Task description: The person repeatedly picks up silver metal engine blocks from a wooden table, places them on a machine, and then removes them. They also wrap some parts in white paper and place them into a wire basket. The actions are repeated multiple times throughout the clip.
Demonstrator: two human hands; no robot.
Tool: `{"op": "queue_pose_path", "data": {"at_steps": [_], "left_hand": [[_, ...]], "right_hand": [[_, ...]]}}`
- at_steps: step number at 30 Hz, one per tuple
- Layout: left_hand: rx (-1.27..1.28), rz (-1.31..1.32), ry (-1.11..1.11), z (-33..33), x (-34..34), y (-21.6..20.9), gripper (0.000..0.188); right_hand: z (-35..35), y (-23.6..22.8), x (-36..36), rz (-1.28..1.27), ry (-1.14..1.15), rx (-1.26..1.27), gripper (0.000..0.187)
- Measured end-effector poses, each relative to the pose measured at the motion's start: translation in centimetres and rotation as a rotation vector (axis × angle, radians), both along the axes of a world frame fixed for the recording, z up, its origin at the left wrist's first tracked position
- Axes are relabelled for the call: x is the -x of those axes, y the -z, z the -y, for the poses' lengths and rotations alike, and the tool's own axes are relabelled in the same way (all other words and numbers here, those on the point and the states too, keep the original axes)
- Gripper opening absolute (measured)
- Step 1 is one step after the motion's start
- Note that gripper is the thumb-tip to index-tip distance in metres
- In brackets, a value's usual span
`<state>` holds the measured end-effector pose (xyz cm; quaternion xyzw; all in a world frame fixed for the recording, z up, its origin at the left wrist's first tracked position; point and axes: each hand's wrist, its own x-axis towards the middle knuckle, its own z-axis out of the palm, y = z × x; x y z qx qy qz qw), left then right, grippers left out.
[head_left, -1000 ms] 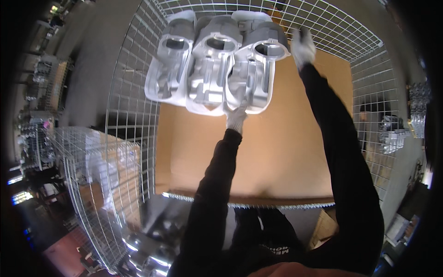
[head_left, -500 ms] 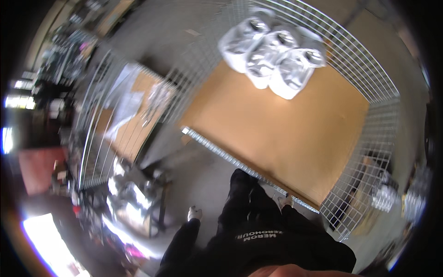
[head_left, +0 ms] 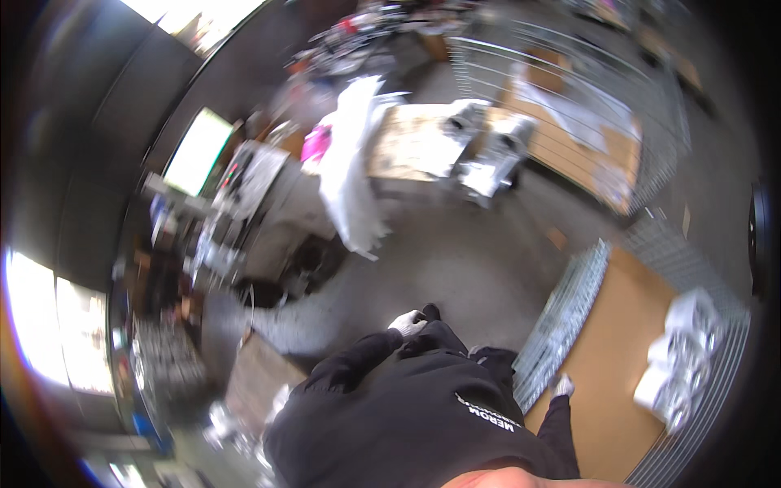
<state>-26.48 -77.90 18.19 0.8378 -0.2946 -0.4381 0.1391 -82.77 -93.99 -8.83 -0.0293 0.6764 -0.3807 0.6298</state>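
My left hand [head_left: 409, 323], in a light glove, hangs in front of my body above the floor; its fingers look loosely extended, with nothing visible in them. My right hand [head_left: 563, 385], also gloved, reaches over the near side of a wire mesh container [head_left: 561, 325]. It is close to the folded-down mesh edge and the brown cardboard sheet [head_left: 622, 325] inside. Blur hides its fingers and whether it touches either. Several shiny metal parts wrapped in white [head_left: 682, 358] stand on the far side of that cardboard.
Ahead, a worktable [head_left: 407, 146] bears metal castings [head_left: 496, 159] and white wrapping sheet [head_left: 354, 171] hanging over its edge. Behind it stands a second mesh container [head_left: 569, 122] with cardboard. A cluttered bench [head_left: 248, 175] and a lit screen [head_left: 199, 150] are at left.
My view has swung left, so the mesh container with the wrapped parts now lies at my right. My right hand has come inward over its edge; my left hand is nearer my body's middle.
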Motion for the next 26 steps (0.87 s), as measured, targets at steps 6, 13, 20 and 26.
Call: {"op": "queue_pose_path", "data": {"at_steps": [6,13,20,26], "left_hand": [[-0.074,0.061,-0.3,-17.3,-8.5,4.5,0.045],[-0.108,0.076,-0.784,-32.0,-19.0,8.1,0.042],[0.665,-0.167,-1.408,-37.1,-24.3,9.6,0.03],[0.373,-0.191,-1.716,-42.6,-21.5,13.1,0.025]], "right_hand": [[1.6,-2.6,-17.4,-0.156,-0.341,-0.145,0.032],[-0.5,-10.8,-41.3,-0.282,-1.112,0.186,0.03],[0.9,-17.1,-58.5,-0.316,-1.683,0.226,0.023],[-0.9,-15.4,-77.9,-0.392,-1.781,0.218,0.023]]}}
